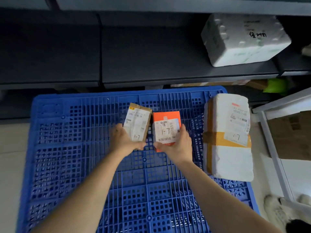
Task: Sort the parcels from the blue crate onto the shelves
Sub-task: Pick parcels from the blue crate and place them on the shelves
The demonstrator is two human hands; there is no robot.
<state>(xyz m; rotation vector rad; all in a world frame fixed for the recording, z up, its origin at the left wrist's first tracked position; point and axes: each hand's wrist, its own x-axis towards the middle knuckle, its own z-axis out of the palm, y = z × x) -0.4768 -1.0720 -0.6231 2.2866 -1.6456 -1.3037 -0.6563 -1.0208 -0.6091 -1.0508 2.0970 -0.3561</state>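
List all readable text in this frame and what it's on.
"1-7": handwritten, label of brown parcel in left hand.
"1-7": handwritten, label of orange parcel in right hand.
"1-7": handwritten, label of taped white parcel on blue crate.
Printed label text, barcodes: too small to read.
Black handwriting on foam box on shelf: blurred, unreadable.

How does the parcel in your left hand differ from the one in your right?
The brown parcel in the left hand is plain cardboard; the orange parcel in the right hand is orange. The brown parcel's label covers nearly its whole face; the orange parcel's leaves an orange band on top. Both are small and marked 1-7.
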